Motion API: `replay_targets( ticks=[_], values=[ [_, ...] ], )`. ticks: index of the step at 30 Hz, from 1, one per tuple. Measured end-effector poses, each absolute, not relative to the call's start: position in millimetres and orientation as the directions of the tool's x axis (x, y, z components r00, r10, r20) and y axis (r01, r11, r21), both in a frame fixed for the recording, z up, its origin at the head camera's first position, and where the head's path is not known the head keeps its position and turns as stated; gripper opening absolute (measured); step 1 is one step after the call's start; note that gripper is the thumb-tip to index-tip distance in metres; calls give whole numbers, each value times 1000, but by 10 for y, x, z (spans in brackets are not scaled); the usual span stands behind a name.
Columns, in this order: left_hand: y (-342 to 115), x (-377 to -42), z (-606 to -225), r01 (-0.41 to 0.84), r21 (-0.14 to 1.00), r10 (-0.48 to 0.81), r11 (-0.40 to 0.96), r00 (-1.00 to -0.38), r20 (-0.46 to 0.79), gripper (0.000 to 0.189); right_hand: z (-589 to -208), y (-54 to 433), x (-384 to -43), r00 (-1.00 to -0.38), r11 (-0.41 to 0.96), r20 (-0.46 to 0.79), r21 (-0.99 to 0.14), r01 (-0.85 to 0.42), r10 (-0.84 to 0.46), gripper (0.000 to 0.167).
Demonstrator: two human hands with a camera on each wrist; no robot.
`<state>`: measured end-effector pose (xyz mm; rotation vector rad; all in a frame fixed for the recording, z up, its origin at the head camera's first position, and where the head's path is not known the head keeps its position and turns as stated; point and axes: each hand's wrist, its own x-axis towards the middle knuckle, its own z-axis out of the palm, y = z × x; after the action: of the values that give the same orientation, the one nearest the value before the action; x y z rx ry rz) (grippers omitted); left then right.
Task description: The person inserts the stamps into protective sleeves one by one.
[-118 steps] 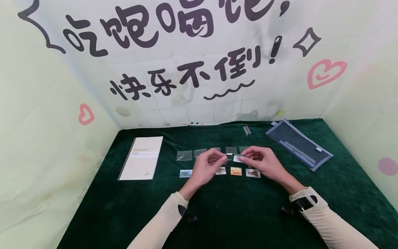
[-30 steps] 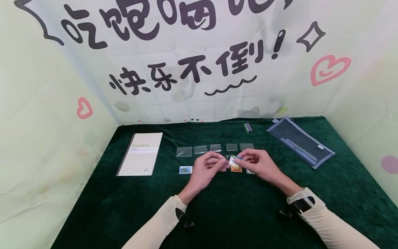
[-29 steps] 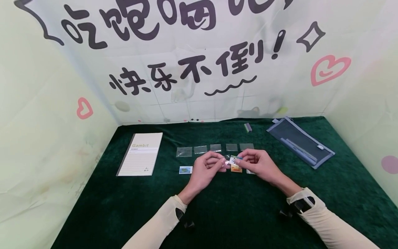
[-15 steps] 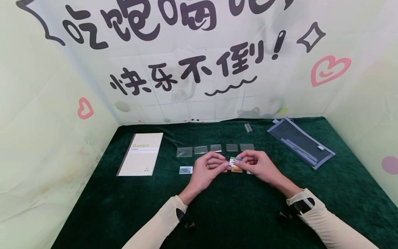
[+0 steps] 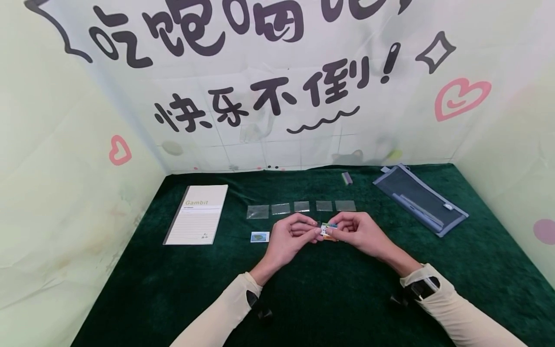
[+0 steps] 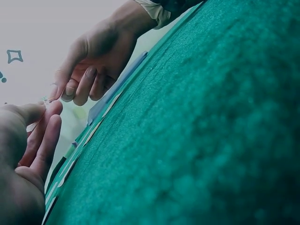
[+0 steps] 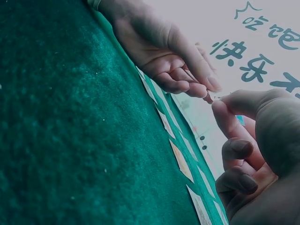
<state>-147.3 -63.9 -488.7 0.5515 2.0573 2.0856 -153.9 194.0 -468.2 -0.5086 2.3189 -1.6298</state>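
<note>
Watching remotely, I see left hand (image 5: pixel 291 236) and right hand (image 5: pixel 364 234) pinching opposite ends of 1 small rectangular multicoloured paper card (image 5: pixel 324 228); probably aligning, next needing steady, gentle pressure.

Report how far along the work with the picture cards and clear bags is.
Looks done: five clear bags are laid out in a row. In hand: the left hand and right hand pinch a small picture card; whether a bag covers it is too small to tell. Probably left: a blue card and an orange card lie loose, and no picture shows inside the laid-out bags.
</note>
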Motion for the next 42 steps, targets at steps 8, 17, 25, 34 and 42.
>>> replay_targets(
  ticks=[8, 17, 25, 34, 42],
  values=[
    [-636, -1473, -4887, 158, 987, 376, -36, -913, 160, 24, -4698, 1943, -1545, -903, 318, -4, -936, -148, -430, 22],
    [-646, -1462, -4886, 146, 988, 400, -51, -903, 154, 24, -4675, 1937, -1531, -888, 294, -11, -946, -140, -459, 20],
    [-642, -1467, -4882, 160, 986, 404, -43, -900, 164, 25, -4665, 1918, -1516, -898, 310, -15, -941, -136, -440, 22],
    [-648, -1468, -4890, 139, 990, 387, -24, -912, 138, 26, -4682, 1910, -1509, -894, 293, 13, -943, -160, -447, 19],
    [-640, -1475, -4891, 127, 991, 409, -49, -903, 136, 22, -4699, 1908, -1513, -884, 293, 49, -934, -205, -464, 15]
  ],
)
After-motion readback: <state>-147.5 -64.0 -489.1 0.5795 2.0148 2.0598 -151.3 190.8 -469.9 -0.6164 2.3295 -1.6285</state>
